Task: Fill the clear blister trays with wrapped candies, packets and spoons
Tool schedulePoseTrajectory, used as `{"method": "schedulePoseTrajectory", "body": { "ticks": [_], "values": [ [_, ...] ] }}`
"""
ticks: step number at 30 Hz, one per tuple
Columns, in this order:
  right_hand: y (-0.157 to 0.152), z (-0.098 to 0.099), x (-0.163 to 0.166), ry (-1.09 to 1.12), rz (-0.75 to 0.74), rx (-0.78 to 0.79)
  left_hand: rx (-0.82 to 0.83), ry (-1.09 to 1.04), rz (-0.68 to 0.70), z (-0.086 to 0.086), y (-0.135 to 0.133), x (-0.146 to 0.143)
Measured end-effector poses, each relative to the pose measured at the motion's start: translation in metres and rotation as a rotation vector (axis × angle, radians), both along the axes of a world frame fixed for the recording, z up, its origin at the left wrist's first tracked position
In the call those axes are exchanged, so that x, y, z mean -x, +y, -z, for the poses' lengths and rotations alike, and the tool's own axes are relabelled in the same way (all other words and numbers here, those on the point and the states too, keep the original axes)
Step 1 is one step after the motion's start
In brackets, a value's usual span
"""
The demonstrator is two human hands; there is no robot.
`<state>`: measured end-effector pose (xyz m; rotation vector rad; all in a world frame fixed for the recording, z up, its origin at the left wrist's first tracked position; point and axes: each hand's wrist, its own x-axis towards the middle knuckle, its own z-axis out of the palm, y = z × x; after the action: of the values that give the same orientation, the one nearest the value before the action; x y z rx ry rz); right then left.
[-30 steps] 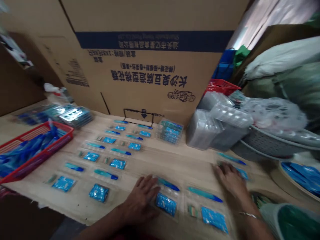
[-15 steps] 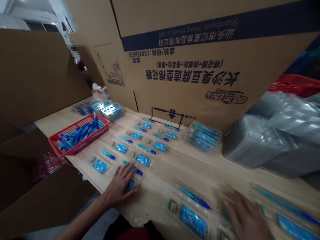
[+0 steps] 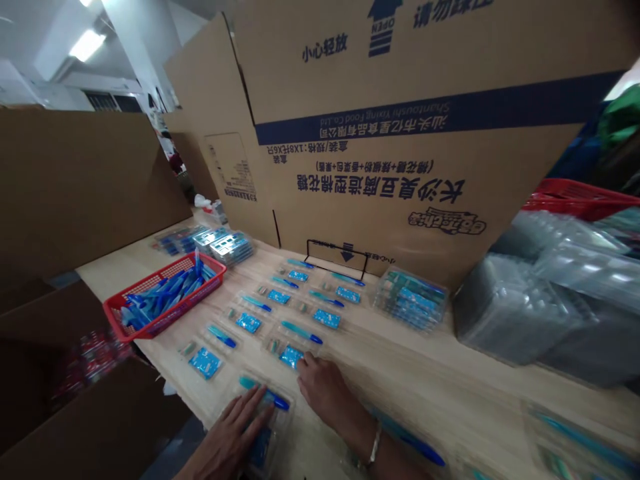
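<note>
Several clear blister trays lie in rows on a wooden table [image 3: 420, 373], each with a blue pen and a blue packet. My left hand [image 3: 235, 427] lies flat, fingers stretched, on the nearest tray [image 3: 263, 407] at the front edge. My right hand [image 3: 323, 387], with a bracelet on the wrist, reaches across from the right. Its fingertips touch the edge of the tray [image 3: 295, 347] just behind, the fingers lightly curled with nothing in them.
A red basket [image 3: 165, 297] of blue pens stands at the left. A stack of filled trays [image 3: 413, 300] and piles of empty clear trays [image 3: 540, 300] sit to the right. A big printed cardboard box [image 3: 400, 147] walls the back; brown cartons [image 3: 75, 187] stand left.
The view has swung left and up. My right hand has crossed from the right-hand trays to the left rows, beside my left hand, which stays on the front tray.
</note>
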<state>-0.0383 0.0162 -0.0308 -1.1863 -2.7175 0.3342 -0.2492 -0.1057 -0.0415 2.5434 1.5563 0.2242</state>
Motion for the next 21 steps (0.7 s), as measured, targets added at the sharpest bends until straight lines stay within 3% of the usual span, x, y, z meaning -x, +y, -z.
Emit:
{"method": "schedulePoseTrajectory", "body": {
  "ticks": [6,12,17,21],
  "values": [
    [-0.022,0.006,-0.041,0.006,0.054,-0.137,-0.031,0.103,0.04,0.013,0.009,-0.002],
    [-0.036,0.023,-0.151,0.058,0.204,-0.47,-0.049,0.127,0.103,0.025,0.042,-0.028],
    [-0.047,0.031,-0.234,0.029,0.37,-0.389,0.015,0.088,0.149,0.022,0.076,-0.065],
    [-0.052,0.037,-0.262,-0.006,0.449,-0.306,0.072,0.062,0.265,0.014,0.098,-0.098]
  ]
}}
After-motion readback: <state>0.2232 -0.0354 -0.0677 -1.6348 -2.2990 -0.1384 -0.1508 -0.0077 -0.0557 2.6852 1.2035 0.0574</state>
